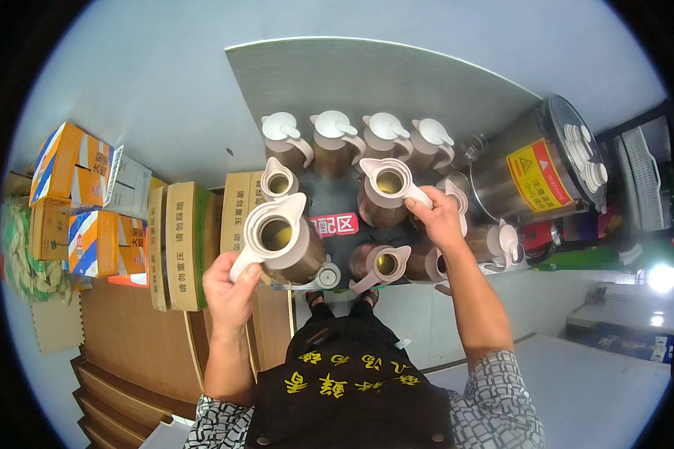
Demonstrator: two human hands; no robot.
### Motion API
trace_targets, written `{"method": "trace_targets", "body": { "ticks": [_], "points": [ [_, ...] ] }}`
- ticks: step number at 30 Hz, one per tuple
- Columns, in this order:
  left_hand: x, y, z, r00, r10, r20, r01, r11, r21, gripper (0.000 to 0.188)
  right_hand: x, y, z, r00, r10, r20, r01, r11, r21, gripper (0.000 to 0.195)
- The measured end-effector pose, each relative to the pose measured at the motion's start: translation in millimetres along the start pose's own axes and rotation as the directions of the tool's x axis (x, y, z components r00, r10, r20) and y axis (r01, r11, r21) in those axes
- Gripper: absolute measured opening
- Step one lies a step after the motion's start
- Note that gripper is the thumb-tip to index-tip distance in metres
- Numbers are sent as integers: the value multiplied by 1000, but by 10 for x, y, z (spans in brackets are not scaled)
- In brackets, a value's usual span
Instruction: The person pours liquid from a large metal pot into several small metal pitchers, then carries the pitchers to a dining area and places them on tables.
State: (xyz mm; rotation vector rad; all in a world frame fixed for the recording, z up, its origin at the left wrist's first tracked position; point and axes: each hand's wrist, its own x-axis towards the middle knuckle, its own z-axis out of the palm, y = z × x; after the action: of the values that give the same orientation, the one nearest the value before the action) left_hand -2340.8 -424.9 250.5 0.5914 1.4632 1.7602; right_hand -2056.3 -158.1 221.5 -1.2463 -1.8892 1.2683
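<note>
My left hand point(233, 297) grips the handle of a lidless insulated jug point(292, 252) with a pale pink rim and brown body; yellowish liquid shows inside. The handle of a second lidless jug point(379, 207), also with yellowish liquid, is in my right hand point(441, 219). Another open jug point(279, 182) stands behind the left one, partly hidden by it. A further open jug point(373, 264) is at the table's near edge. Beside the left jug is a pale round lid point(328, 275). Several jugs with white lids point(337, 123) line the back of the dark table point(320, 193).
A large steel drum point(500, 168) with a warning label and black lid point(575, 151) stands at the right. More jugs point(486, 241) crowd before it. Cardboard boxes point(185, 247) and orange cartons point(92, 244) are stacked left, above wooden steps point(118, 393). A grey panel point(370, 73) backs the table.
</note>
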Motion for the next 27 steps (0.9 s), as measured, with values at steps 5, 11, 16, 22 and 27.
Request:
{"method": "trace_targets", "body": {
  "ticks": [5,11,16,22,27],
  "points": [
    [159,-293,417,1000,14,13,-14,1000,-4,16,-37,105,-33,993,106,-45,-101,989,112,26],
    [331,-747,844,999,-35,-10,35,999,16,19,-28,225,-30,987,122,-106,-102,979,176,29],
    [599,-1227,1052,992,-128,1,128,991,-33,18,55,354,62,970,211,-120,-152,913,379,28],
    [827,-1645,1283,995,-94,-13,93,993,-77,15,219,523,460,921,373,-114,-249,788,563,15],
    [862,-1787,1146,983,-183,-4,174,930,325,31,283,599,533,887,459,-48,-365,761,537,17]
  ]
}}
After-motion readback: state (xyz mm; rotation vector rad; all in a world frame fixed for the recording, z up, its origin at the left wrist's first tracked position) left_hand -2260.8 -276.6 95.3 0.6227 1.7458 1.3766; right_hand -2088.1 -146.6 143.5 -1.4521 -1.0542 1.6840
